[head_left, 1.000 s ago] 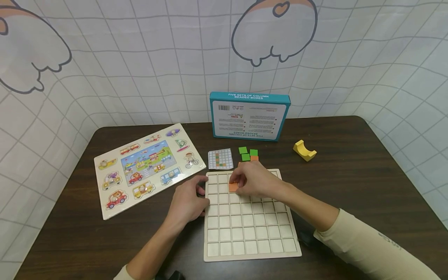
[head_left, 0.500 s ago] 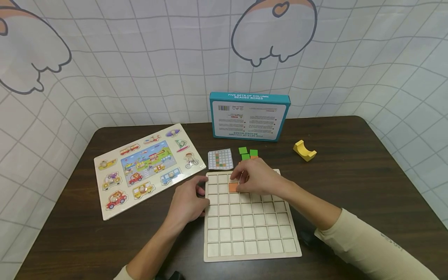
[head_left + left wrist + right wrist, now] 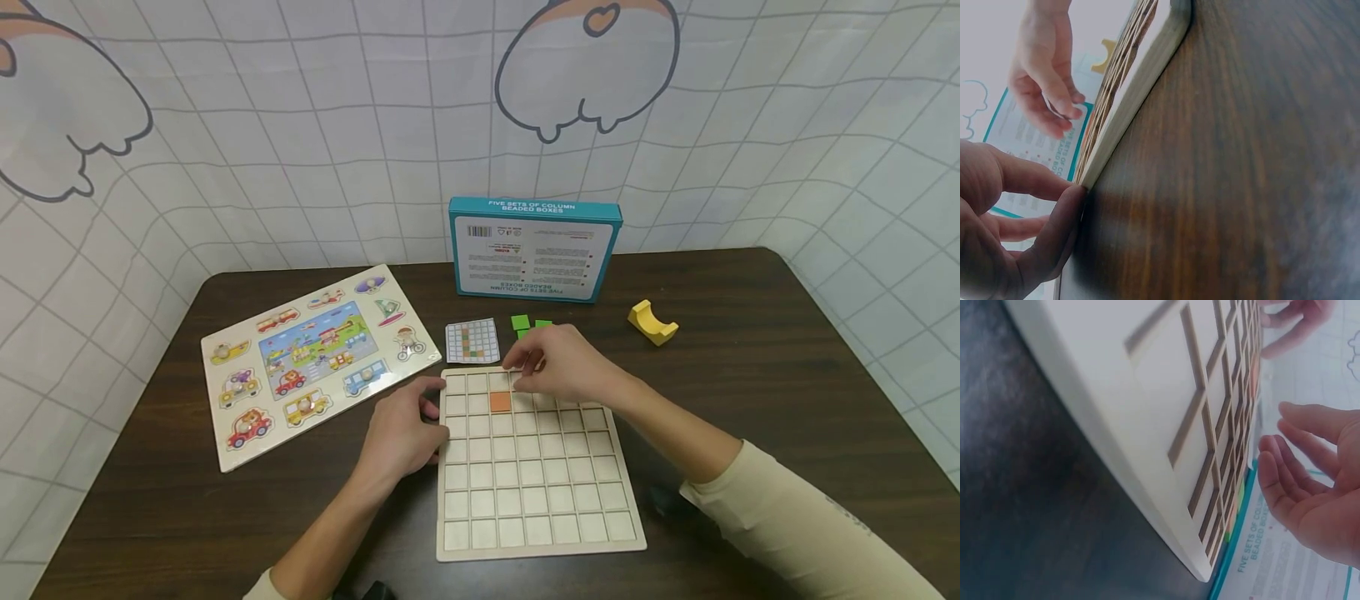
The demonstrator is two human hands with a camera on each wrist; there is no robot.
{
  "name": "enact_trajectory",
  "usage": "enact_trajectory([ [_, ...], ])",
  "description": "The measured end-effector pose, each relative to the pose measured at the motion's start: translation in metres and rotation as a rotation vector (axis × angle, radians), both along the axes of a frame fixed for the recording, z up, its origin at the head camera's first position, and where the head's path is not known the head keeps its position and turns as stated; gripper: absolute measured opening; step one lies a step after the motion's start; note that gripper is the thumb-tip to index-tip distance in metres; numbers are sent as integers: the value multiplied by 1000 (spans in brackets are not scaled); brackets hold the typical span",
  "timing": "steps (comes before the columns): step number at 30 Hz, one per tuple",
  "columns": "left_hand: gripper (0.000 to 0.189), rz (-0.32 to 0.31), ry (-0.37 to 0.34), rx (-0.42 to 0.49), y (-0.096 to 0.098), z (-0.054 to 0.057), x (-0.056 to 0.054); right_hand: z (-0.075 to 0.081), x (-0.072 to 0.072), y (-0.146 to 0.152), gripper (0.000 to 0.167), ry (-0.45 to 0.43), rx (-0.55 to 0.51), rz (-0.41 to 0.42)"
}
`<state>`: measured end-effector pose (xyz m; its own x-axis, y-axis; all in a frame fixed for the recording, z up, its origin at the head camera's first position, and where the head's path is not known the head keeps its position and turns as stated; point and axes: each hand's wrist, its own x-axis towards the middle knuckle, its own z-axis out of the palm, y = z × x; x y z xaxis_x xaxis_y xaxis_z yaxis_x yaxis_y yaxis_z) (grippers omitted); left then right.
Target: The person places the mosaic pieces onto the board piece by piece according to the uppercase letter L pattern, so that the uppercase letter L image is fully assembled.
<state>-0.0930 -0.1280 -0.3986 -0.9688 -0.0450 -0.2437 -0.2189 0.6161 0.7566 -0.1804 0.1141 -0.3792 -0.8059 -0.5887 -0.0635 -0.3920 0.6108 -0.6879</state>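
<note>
A pale wooden grid board (image 3: 542, 557) lies flat on the dark table. One orange square tile (image 3: 500, 402) sits in a cell of its second row from the far edge. My left hand (image 3: 402, 429) holds the board's left edge; in the left wrist view its thumb and finger (image 3: 1035, 181) meet at that edge. Over the far part of the board is my right hand (image 3: 562, 365), fingers loosely bent and nothing between them, as the right wrist view shows (image 3: 1319, 481). Behind it lie green square tiles (image 3: 521, 322), partly hidden by this hand.
A printed pattern card (image 3: 472, 341) lies just beyond the board. To the left is a vehicle picture puzzle (image 3: 318, 362). A teal and white box (image 3: 535, 250) stands at the back, and a curved yellow block (image 3: 652, 323) lies at right.
My right hand has let go of the orange tile, which stays in its cell, and has moved away from me toward the green tiles. The left hand keeps its place at the board's edge.
</note>
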Motion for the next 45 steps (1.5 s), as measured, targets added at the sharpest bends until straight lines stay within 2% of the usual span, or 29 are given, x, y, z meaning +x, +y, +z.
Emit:
enact_trajectory([
  [13,66,8,1,8,-1,0,-1,3,-14,10,18,71,6,-5],
  [23,66,6,6,9,0,0,-1,6,-22,16,20,60,26,-59],
  [33,66,2,3,5,0,-1,-1,1,-35,29,23,79,43,-117],
  [40,66,2,1,2,0,-1,0,-4,-43,38,26,55,65,-164],
  [45,66,3,3,0,0,-1,0,-7,-49,41,29,50,79,-163],
])
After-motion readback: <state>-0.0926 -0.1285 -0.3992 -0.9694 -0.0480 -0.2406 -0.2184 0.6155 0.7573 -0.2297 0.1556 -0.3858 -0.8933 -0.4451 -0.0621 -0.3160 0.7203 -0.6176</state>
